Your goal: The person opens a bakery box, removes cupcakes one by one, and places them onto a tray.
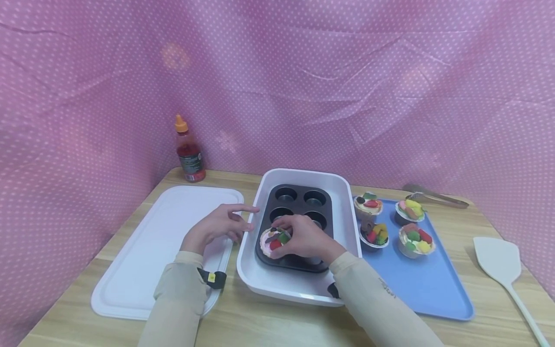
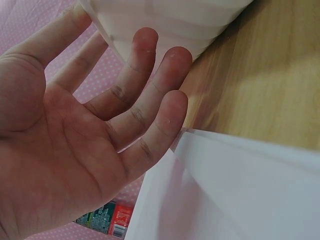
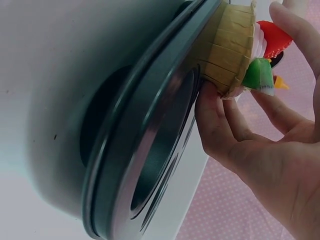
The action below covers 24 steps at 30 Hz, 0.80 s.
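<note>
My right hand (image 1: pixel 305 237) pinches a toy cupcake (image 1: pixel 270 242) with pink cream and fruit pieces on top. It sits at the near left cup of a dark muffin tin (image 1: pixel 300 202); how deep it is in the cup I cannot tell. In the right wrist view the cupcake's gold pleated wrapper (image 3: pixel 227 50) shows against the tin, with fingertips at its edge. The tin lies inside a white deep tray (image 1: pixel 286 284). My left hand (image 1: pixel 215 225) is spread at that tray's left side, thumb and index finger at the rim, palm holding nothing.
On the right, a blue tray (image 1: pixel 433 294) bears several more cupcakes (image 1: pixel 416 241). Tongs (image 1: pixel 438 196) lie behind it, and a white spatula (image 1: pixel 498 260) lies beside it. To the left are a flat white tray (image 1: pixel 165 250) and a sauce bottle (image 1: pixel 190 156). Pink dotted cloth (image 1: pixel 277 96) surrounds the table.
</note>
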### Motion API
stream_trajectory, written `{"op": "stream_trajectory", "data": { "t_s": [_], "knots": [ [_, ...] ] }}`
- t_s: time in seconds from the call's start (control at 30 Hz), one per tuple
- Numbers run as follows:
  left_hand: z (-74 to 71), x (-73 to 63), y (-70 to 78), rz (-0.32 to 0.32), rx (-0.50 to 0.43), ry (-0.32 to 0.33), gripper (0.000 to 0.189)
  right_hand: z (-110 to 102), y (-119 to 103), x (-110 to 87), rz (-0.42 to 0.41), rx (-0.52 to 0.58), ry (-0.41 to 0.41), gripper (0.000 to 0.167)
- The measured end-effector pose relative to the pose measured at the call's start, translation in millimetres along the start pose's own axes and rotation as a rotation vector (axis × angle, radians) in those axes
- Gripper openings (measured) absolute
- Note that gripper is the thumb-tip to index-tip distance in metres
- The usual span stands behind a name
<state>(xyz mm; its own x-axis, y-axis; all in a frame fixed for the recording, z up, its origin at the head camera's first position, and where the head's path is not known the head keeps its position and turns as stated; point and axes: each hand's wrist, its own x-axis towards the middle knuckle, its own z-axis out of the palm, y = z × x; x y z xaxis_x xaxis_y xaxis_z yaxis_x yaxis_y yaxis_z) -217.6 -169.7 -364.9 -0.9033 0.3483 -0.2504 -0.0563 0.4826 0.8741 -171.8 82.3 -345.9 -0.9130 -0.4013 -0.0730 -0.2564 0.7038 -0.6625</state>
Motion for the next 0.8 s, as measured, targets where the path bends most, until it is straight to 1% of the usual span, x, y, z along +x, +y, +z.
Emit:
{"op": "stream_trajectory", "data": {
  "t_s": [0.8],
  "knots": [
    [1.3, -2.5, 2.5, -0.02, 0.006, 0.017, 0.055, 1.0, -0.6, -0.1, 0.009, 0.026, 0.0, 0.06]
  ]
}}
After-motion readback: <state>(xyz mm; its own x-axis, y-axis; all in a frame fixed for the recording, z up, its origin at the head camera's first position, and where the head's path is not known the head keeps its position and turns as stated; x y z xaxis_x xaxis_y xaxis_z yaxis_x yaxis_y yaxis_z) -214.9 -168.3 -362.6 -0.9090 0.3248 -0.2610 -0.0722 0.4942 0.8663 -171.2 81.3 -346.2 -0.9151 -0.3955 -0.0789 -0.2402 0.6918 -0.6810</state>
